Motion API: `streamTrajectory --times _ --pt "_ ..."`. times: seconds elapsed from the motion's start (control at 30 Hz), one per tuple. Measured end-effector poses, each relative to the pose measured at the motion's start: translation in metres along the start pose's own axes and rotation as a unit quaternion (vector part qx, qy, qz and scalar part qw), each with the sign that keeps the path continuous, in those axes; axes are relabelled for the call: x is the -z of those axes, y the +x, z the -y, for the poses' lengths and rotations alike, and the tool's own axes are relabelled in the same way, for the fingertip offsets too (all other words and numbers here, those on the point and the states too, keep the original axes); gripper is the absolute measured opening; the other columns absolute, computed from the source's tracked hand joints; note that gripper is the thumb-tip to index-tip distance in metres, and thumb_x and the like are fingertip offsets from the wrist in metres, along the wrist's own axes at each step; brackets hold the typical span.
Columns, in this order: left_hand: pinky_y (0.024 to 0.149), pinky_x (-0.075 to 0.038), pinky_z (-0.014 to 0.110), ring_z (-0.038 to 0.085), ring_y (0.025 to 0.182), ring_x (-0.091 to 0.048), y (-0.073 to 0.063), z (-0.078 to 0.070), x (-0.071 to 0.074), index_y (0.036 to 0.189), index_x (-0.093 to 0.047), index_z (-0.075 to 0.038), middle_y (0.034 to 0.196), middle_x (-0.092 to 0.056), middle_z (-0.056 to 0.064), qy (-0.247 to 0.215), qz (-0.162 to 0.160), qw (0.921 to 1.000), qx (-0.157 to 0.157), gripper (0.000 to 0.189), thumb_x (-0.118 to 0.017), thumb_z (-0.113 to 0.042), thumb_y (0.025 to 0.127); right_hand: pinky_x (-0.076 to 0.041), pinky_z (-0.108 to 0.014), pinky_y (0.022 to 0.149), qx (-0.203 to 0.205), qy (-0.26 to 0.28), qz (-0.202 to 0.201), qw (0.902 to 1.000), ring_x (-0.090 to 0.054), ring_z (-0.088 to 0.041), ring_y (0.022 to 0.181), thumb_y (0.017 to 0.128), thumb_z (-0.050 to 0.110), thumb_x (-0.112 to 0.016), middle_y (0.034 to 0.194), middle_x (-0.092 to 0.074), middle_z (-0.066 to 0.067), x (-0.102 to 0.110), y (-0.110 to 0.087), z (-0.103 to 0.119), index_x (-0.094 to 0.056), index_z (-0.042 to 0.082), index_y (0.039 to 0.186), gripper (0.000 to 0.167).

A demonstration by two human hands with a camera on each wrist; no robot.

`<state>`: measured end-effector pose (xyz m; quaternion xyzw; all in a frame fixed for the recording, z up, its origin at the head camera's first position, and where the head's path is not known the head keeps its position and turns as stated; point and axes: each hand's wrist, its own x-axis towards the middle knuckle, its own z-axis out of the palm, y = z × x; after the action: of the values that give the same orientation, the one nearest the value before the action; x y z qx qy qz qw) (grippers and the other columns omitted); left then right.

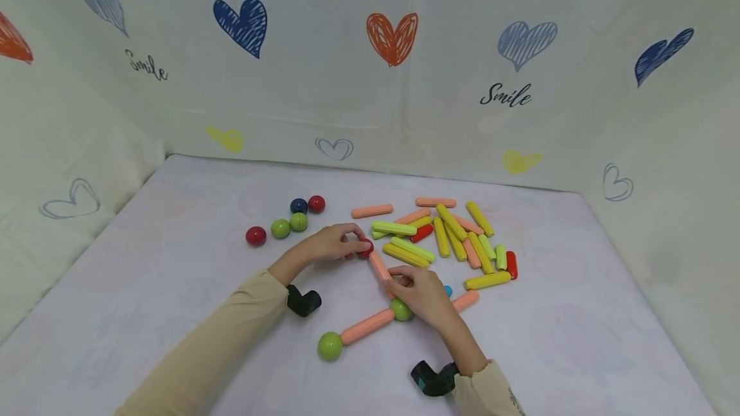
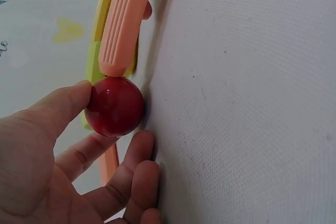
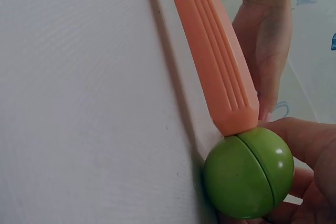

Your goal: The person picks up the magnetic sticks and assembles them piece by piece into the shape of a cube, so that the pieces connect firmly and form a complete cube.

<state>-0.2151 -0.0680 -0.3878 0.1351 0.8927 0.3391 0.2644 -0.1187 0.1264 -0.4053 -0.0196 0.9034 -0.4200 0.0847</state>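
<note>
the left hand (image 1: 334, 242) grips the red ball (image 2: 114, 106) between thumb and fingers; the right hand (image 1: 422, 293) pinches the pink rod (image 1: 378, 264) just beyond the green ball (image 1: 401, 311). the opposed grips appear to keep ball and rod aligned, the right hand steadying, the left presenting the ball at the rod's tip. a lower rod (image 1: 368, 327) runs from the green ball to an end ball (image 1: 330, 346), nearer than both hands on the counter (image 1: 578, 339). loose balls (image 1: 281, 228) lie beyond the left hand, loose rods (image 1: 451, 223) beyond the right, presumably to stay within reach. from where i stand, the right hand masks most of a blue part (image 1: 448, 290) and one end of the outer rod (image 1: 466, 301). whether the red ball is seated or merely touching cannot be determined.
</note>
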Motion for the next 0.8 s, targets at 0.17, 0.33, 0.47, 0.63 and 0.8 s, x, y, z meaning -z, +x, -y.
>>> streamTrajectory --times 0.17,0.33,0.47,0.63,0.8 --pt "0.062 -0.038 0.023 0.015 0.072 -0.051 -0.001 -0.002 0.0 0.109 -0.058 -0.016 0.084 -0.061 0.002 -0.004 0.003 1.0 -0.002 0.03 -0.057 -0.04 0.09 -0.036 -0.022 0.05 0.003 -0.001 0.0 1.0 -0.047 -0.01 0.057 0.086 0.024 -0.065 0.067 -0.058 0.001 0.001 0.0 0.001 -0.068 0.008 0.108 0.027" --pt "0.062 -0.039 0.023 0.015 0.073 -0.052 -0.002 -0.002 0.001 0.111 -0.058 -0.016 0.085 -0.061 0.003 -0.006 0.003 1.0 -0.002 0.032 -0.058 -0.04 0.09 -0.035 -0.022 0.05 0.0 0.001 0.0 1.0 -0.046 -0.01 0.056 0.086 0.023 -0.065 0.068 -0.057 0.001 0.001 0.0 0.002 -0.068 0.008 0.107 0.026" --pt "0.065 -0.041 0.023 0.016 0.076 -0.053 -0.005 0.001 0.004 0.122 -0.055 -0.013 0.087 -0.062 0.003 -0.008 0.009 0.9999 -0.004 0.041 -0.055 -0.04 0.091 -0.036 -0.022 0.051 0.0 0.001 0.001 1.0 -0.047 -0.01 0.057 0.086 0.023 -0.065 0.068 -0.057 0.001 0.0 0.001 0.002 -0.068 0.008 0.108 0.026" --pt "0.069 -0.046 0.026 0.016 0.078 -0.054 -0.02 0.005 0.005 0.129 -0.048 -0.01 0.095 -0.061 0.006 0.008 0.011 0.9999 0.007 0.05 -0.058 -0.039 0.09 -0.037 -0.022 0.052 -0.004 -0.002 0.002 1.0 -0.048 -0.011 0.059 0.086 0.023 -0.065 0.069 -0.058 0.001 -0.001 0.001 0.001 -0.068 0.008 0.108 0.026" --pt "0.066 -0.044 0.026 0.015 0.075 -0.052 -0.057 0.003 -0.003 0.114 -0.054 -0.011 0.088 -0.057 0.003 0.055 0.018 0.9982 0.01 0.041 -0.066 -0.037 0.084 -0.037 -0.022 0.051 -0.007 0.002 -0.001 1.0 -0.048 -0.011 0.059 0.086 0.024 -0.065 0.07 -0.058 0.001 0.0 0.0 0.001 -0.068 0.009 0.108 0.026"
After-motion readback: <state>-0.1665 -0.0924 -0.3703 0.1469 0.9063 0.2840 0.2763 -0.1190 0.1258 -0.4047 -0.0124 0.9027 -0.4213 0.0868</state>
